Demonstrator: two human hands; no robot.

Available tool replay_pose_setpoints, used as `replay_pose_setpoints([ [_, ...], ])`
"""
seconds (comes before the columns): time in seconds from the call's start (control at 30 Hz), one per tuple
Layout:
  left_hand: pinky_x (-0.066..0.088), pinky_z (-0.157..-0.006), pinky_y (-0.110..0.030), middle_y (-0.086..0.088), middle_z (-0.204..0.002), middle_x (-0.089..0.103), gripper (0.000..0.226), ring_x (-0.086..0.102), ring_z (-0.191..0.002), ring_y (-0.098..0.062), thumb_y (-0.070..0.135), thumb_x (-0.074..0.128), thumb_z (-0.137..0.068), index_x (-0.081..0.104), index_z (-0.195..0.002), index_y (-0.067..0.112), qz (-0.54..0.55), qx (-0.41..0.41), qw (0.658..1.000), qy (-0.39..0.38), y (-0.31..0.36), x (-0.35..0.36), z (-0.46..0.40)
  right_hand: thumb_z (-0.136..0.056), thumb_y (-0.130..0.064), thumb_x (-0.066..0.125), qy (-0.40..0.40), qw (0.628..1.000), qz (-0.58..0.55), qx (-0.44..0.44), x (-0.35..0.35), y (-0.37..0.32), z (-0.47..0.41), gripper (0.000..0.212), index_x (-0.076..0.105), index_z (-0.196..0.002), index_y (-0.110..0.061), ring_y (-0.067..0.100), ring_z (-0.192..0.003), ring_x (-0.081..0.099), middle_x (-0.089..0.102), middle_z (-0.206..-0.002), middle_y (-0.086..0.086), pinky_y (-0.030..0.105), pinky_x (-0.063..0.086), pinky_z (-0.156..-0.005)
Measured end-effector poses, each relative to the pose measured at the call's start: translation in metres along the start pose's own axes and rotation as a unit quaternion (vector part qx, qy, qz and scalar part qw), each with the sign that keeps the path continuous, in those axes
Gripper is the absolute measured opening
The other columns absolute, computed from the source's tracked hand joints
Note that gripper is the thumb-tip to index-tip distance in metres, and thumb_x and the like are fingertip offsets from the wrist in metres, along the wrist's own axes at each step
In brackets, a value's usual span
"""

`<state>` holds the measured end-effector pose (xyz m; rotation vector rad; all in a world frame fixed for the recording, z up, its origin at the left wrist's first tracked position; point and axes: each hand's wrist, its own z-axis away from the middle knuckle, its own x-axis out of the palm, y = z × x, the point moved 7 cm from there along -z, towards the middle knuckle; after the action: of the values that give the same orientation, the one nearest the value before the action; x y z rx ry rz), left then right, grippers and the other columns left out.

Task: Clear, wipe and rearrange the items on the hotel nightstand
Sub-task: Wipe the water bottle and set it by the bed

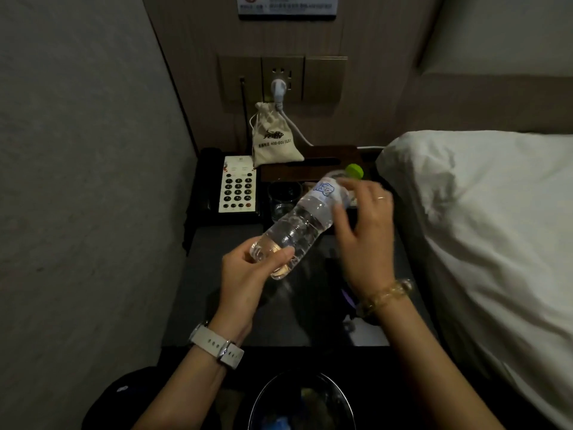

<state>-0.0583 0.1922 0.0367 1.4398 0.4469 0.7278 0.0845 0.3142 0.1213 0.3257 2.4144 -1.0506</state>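
Both hands hold a tilted water bottle [297, 225] above the dark surface [217, 290]: left hand [248, 274] grips its base, right hand [362, 231] curls around its upper part; an empty glass [283, 200] stands behind.

Left hand [248, 268] curled in a grip, right hand [366, 231] loosely curled

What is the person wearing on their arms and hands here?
Both forearms are bare, no sleeves. The left wrist carries a watch on a white perforated strap. The right wrist has a translucent amber beaded bracelet, and a thin ring sits on a right finger.
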Motion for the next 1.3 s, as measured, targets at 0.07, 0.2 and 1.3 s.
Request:
replay_pose_setpoints([
  [0.07, 0.056, -0.068, -0.021, -0.007, -0.089, 0.077, 0.025, 0.073, -0.083, -0.019, 0.023, 0.084, -0.067, 0.077, -0.092, 0.020, 0.004, -0.012, 1.000, 0.010, -0.003, -0.004, -0.003, -0.093, -0.017, 0.055, 0.008, 0.999, 0.019, 0.027, -0.009, 0.020, -0.010, 0.021, 0.058, -0.114, -0.015, 0.019, -0.105, 0.050, 0.056, -0.112, 0.003, 0.028, 0.040, -0.088],
  [0.2, 0.057, -0.077, -0.031, -0.010, -0.091, 0.076, 0.037, 0.073, -0.087, -0.025, 0.030, 0.085, -0.061, 0.076, -0.094, 0.015, 0.017, -0.035, 0.999, 0.003, -0.007, -0.003, -0.005, -0.092, -0.024, 0.060, -0.197, 0.949, 0.185, 0.160, 0.002, 0.093, -0.003, 0.037, 0.053, -0.124, -0.008, 0.038, -0.112, 0.051, 0.054, -0.119, 0.018, 0.047, 0.047, -0.090],
  [1.3, 0.055, -0.075, -0.018, 0.006, -0.102, 0.074, 0.053, 0.070, -0.092, -0.008, 0.018, 0.088, -0.063, 0.069, -0.111, 0.030, -0.116, 0.113, 0.986, -0.025, 0.005, 0.013, -0.005, -0.096, -0.048, 0.045, -0.113, 0.495, -0.758, 0.410, 0.039, 0.085, -0.004, 0.060, 0.044, -0.143, -0.011, 0.033, -0.136, 0.044, 0.044, -0.148, 0.017, 0.049, 0.031, -0.114],
])
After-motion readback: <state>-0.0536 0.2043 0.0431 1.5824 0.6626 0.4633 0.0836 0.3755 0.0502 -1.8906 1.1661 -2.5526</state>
